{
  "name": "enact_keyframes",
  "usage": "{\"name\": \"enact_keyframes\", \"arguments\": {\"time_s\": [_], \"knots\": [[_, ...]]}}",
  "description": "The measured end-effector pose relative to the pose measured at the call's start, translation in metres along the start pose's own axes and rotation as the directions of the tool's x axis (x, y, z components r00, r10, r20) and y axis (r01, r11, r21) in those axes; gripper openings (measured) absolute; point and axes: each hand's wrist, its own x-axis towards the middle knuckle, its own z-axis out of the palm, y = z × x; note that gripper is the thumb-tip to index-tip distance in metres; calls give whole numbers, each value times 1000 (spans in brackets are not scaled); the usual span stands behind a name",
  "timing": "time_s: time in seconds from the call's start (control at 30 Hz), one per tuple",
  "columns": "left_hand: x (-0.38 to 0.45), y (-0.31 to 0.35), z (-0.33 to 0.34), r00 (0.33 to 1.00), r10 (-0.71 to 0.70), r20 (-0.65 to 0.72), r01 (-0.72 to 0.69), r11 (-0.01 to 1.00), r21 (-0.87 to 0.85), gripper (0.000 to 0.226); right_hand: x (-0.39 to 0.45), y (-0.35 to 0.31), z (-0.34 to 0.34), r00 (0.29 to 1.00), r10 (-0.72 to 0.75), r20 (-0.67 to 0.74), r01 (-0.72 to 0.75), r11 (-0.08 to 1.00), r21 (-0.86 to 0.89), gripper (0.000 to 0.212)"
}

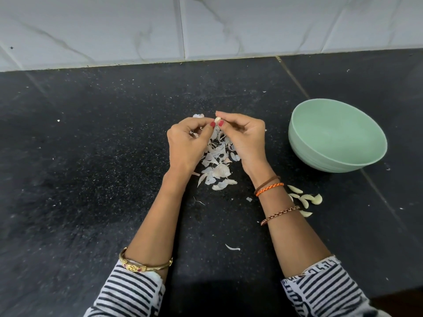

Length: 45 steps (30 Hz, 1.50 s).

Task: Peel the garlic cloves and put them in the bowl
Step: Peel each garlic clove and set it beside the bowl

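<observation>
A small pale garlic clove [217,120] is held up between both hands over the black counter. My left hand [187,143] pinches it from the left, and my right hand [243,138] pinches it from the right with thumb and forefinger. Below the hands lies a heap of white garlic skins [217,165]. A mint-green bowl [375,154] stands to the right; its inside looks empty. Several peeled cloves [306,199] lie on the counter by my right wrist, in front of the bowl.
The black speckled counter [91,156] ends at a white marble-tiled wall [137,30] at the back. Stray bits of skin [232,248] lie between my forearms. The counter's front edge shows at the lower right.
</observation>
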Motion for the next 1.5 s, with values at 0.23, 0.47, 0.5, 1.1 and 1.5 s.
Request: {"name": "enact_keyframes", "arguments": {"time_s": [0.23, 0.47, 0.5, 1.1, 1.5], "knots": [[0, -2, 1, 997, 80, -8, -79, 990, 119, 16, 4, 6, -5, 998, -59, 38, 63, 991, -120, 19], [0, -4, 3, 988, 148, -46, -139, 979, 149, 20, 6, 7, -7, 992, -98, 85, 111, 979, -171, 17], [0, -4, 2, 988, 145, -48, -137, 982, 132, 20, 5, 6, -7, 991, -102, 86, 114, 980, -163, 17], [-2, 12, 2, 993, -118, -4, 113, 959, -261, 8, 0, -9, -7, 987, 72, 145, -94, 984, 153, 15], [2, -7, 0, 999, -14, -34, 10, 995, -101, 48, 1, -7, -7, 989, 126, 78, -139, 974, 179, 16]]}}
